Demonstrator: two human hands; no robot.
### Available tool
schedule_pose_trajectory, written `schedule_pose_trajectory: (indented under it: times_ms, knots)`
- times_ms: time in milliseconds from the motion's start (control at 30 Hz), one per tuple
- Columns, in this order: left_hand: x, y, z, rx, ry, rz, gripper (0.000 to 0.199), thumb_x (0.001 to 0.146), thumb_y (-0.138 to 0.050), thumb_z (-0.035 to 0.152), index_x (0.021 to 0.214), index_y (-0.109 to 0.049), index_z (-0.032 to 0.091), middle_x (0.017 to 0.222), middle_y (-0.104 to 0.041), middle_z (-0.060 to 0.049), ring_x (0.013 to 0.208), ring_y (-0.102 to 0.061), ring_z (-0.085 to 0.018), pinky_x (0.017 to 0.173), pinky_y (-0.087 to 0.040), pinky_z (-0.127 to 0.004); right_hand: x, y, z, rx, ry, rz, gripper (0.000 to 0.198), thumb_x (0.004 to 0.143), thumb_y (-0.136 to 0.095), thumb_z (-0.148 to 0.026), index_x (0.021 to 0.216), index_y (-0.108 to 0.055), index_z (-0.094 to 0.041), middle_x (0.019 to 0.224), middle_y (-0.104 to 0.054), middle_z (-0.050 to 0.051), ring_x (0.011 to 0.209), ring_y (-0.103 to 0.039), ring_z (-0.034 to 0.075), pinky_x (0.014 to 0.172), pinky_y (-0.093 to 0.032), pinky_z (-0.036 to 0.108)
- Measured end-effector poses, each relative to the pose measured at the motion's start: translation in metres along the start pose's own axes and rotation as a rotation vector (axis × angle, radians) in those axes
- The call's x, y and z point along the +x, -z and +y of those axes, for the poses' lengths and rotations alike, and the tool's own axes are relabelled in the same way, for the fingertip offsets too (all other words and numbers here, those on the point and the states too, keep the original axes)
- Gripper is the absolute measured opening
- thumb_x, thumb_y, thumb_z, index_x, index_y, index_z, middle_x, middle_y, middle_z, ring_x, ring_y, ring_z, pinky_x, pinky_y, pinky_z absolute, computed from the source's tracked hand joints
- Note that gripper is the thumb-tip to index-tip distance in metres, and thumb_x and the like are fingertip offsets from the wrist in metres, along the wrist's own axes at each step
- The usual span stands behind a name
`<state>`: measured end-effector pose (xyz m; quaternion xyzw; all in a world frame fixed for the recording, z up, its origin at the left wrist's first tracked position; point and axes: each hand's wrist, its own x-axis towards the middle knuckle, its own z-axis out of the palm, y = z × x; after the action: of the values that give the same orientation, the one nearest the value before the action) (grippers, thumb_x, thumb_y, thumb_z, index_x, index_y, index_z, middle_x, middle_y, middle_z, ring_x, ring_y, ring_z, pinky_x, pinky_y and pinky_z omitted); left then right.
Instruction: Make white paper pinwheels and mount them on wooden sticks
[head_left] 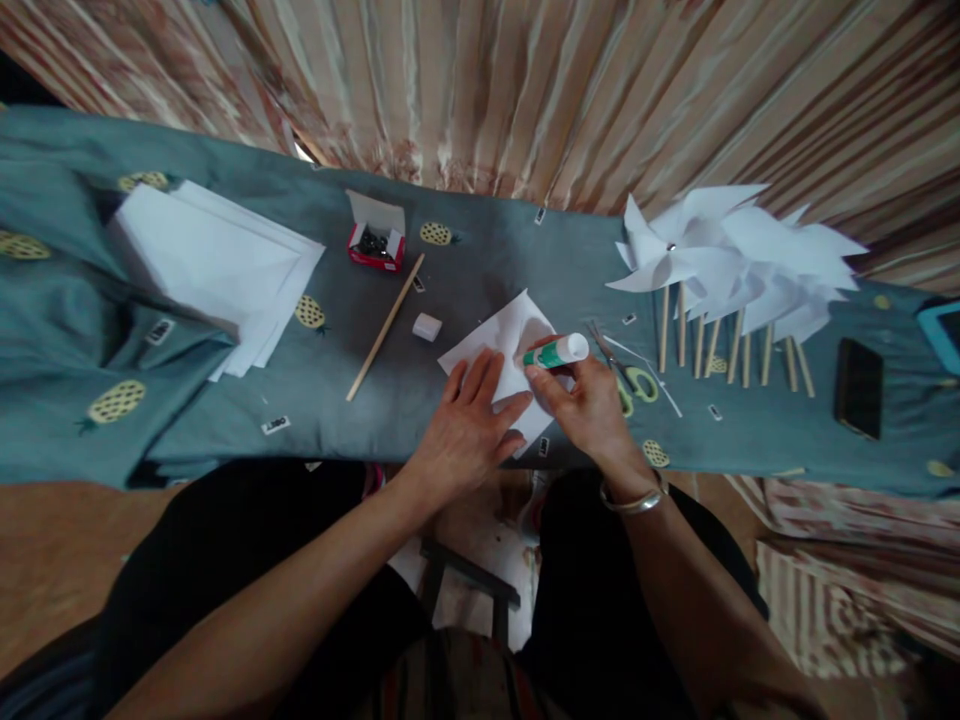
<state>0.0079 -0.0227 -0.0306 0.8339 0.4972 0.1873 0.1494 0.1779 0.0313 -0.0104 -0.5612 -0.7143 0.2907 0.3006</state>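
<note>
A square of white paper [486, 345] lies turned on its corner in front of me on the cloth. My left hand [469, 425] rests flat on its lower left part, fingers spread. Above the paper's middle, my right hand [589, 405] grips a green and white glue stick [556, 352], tilted with its base up to the right; its working end is hard to make out against the paper. The white glue cap [427, 327] sits just left of the paper. Scissors with yellow-green handles [637, 384] lie beside my right hand, partly hidden by it.
A wooden stick [385, 328] and an open red box of small dark pins [376, 246] lie left of the paper. Farther left is a stack of white sheets [217, 255]. Several paper pinwheels [739, 260] on sticks, then a phone [859, 388], lie on the right. A curtain [480, 90] hangs behind.
</note>
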Motion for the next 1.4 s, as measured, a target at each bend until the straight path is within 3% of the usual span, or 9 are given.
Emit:
schedule_pose_trajectory:
  times_ms: [467, 800, 1233, 1400]
  knots:
    - [0.0, 0.0, 0.0, -0.012, 0.0, -0.009, 0.049, 0.085, -0.066, 0.04, 0.129, -0.057, 0.022, 0.155, -0.034, -0.019, 0.145, -0.025, -0.04, 0.112, -0.028, -0.064, 0.0, 0.004, 0.0, -0.141, 0.052, 0.011, 0.027, 0.087, -0.061, -0.04, 0.103, -0.065, -0.019, 0.092, -0.074, 0.009, 0.08, -0.07, 0.024, 0.077, -0.055, 0.041]
    - [0.0, 0.001, 0.0, -0.006, 0.005, -0.022, 0.057, 0.086, -0.064, 0.041, 0.138, -0.049, 0.025, 0.157, -0.032, -0.017, 0.146, -0.023, -0.038, 0.113, -0.027, -0.063, -0.001, 0.009, -0.003, -0.116, 0.045, -0.037, 0.025, 0.086, -0.061, -0.037, 0.103, -0.064, -0.019, 0.095, -0.074, 0.009, 0.082, -0.07, 0.024, 0.078, -0.055, 0.042]
    - [0.001, -0.001, 0.0, -0.014, 0.005, -0.02, 0.054, 0.084, -0.067, 0.04, 0.134, -0.054, 0.022, 0.156, -0.032, -0.019, 0.146, -0.024, -0.039, 0.114, -0.026, -0.063, -0.006, 0.011, -0.001, -0.073, 0.004, -0.104, 0.028, 0.087, -0.062, -0.039, 0.106, -0.063, -0.019, 0.094, -0.073, 0.007, 0.079, -0.069, 0.022, 0.068, -0.054, 0.036]
    - [0.001, 0.0, 0.0, -0.024, 0.003, -0.008, 0.053, 0.085, -0.066, 0.04, 0.133, -0.054, 0.022, 0.156, -0.032, -0.018, 0.146, -0.024, -0.038, 0.114, -0.026, -0.063, -0.008, 0.01, -0.002, -0.072, 0.019, -0.097, 0.028, 0.087, -0.062, -0.04, 0.107, -0.063, -0.02, 0.097, -0.073, 0.008, 0.081, -0.069, 0.022, 0.072, -0.055, 0.037]
